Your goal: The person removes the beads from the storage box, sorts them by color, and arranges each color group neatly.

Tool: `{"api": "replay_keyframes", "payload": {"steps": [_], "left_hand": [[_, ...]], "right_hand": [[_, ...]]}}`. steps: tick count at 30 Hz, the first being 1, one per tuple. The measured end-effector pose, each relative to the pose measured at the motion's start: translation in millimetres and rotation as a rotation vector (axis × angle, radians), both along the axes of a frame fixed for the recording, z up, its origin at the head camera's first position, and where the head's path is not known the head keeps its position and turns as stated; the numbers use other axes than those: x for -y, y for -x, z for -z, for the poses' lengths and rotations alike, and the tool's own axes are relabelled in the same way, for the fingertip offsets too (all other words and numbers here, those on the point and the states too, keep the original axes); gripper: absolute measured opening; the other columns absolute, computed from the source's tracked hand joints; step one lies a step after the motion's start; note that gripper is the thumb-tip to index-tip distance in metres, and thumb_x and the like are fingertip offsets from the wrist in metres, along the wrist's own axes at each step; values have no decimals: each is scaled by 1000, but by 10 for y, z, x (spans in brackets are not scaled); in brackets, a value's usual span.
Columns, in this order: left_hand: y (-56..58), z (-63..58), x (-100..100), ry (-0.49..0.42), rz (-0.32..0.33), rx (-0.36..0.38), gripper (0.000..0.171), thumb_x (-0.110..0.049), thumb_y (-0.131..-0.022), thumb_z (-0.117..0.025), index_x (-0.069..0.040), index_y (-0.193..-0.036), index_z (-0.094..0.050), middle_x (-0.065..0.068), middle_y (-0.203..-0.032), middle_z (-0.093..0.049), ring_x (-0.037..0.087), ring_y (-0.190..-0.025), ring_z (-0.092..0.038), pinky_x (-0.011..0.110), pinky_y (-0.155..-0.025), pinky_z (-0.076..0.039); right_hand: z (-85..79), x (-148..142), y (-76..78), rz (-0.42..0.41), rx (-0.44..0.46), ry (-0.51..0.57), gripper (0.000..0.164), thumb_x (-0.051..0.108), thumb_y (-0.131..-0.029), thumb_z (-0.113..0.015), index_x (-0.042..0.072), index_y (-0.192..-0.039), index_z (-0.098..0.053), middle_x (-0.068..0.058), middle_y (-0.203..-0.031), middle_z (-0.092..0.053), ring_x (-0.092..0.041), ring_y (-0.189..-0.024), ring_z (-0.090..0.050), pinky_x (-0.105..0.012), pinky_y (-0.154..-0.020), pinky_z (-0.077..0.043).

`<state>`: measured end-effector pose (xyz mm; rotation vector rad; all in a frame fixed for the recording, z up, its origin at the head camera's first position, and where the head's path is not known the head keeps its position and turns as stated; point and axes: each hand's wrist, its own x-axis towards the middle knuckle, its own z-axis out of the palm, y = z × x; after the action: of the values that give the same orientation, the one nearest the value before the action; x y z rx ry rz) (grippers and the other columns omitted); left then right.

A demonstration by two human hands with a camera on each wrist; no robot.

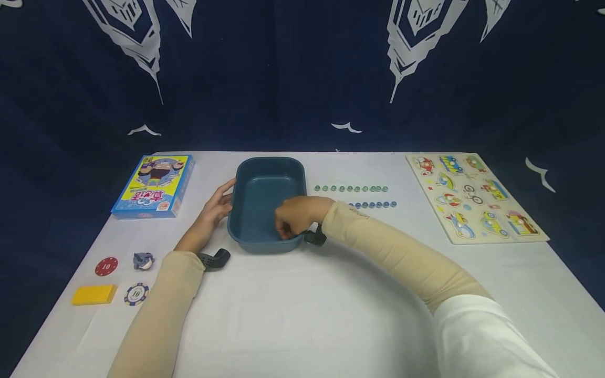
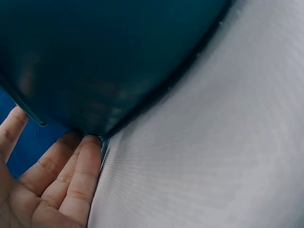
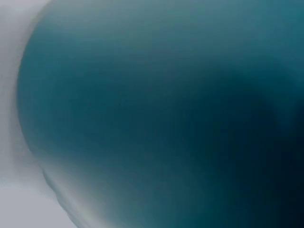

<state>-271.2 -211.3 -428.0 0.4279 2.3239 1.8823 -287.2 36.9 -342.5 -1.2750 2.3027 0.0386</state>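
A dark teal rectangular container (image 1: 257, 210) stands on the table in the head view. My left hand (image 1: 211, 215) rests against its left side with fairly straight fingers. In the left wrist view the fingertips of the left hand (image 2: 57, 185) touch the container's outer wall (image 2: 109, 61) low down, near the cloth. My right hand (image 1: 299, 215) reaches over the right rim into the container, fingers bent downward. Whether it holds anything is hidden. Only the blurred teal wall (image 3: 118, 104) fills the right wrist view.
Right of the container lie a row of green beads (image 1: 352, 188) and a row of blue beads (image 1: 378, 205). A picture puzzle board (image 1: 472, 197) is farther right. At left are a boxed game (image 1: 153, 184), a red chip (image 1: 106, 266), a shark figure (image 1: 143, 261), a yellow block (image 1: 93, 295) and a white-blue chip (image 1: 136, 294).
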Motion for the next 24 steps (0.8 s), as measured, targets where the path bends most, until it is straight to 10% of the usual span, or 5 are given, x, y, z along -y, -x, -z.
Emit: {"api": "replay_keyframes", "payload": {"steps": [15,24], "left_hand": [[-7,-24,-8,18,5,4,68,-23,-95,-38,-30,-160,-20,15,-160,-29,36,-147,-26,67,-114,-12],[4,4,0,-2,8,2,69,-20,-94,-38,-28,-160,-21,17,-160,-28,37,-147,-26,66,-115,-14]], "right_hand": [[-46,-485,68,88,287,727,12,2,-84,-77,5,-96,-74,2,-86,-72,-15,-77,-65,-30,-72,-55],[156,-978,-32,374,312,1081,17,-1,-84,-75,-1,-101,-73,-6,-85,-68,-19,-77,-61,-30,-69,-53]]}}
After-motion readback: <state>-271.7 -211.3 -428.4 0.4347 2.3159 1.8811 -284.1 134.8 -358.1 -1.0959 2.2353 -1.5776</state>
